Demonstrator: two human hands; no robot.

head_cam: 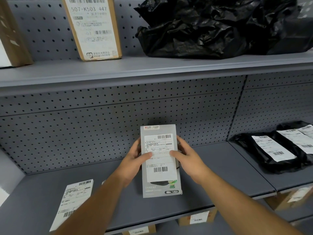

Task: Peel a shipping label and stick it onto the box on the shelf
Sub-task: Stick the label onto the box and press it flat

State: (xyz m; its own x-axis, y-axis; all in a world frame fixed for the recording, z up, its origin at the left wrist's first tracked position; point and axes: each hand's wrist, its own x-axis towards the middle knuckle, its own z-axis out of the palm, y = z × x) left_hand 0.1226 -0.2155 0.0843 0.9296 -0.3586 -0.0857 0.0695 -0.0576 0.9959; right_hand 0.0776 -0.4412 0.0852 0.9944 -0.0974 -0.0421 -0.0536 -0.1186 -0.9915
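One grey box (160, 187) stands upright on the middle shelf (211, 175), tilted back a bit. One label (160, 156) lies flat on its front. Left hand (135, 158) grips the box's left edge, thumb pressed on the label. Right hand (186, 158) holds the right edge, thumb also on the label. One loose label sheet (74, 200) lies flat on the shelf to the left. Two black bags (271, 155) with labels lie to the right. Upper shelf: two cardboard boxes (94, 28), one black bag pile (220, 26).
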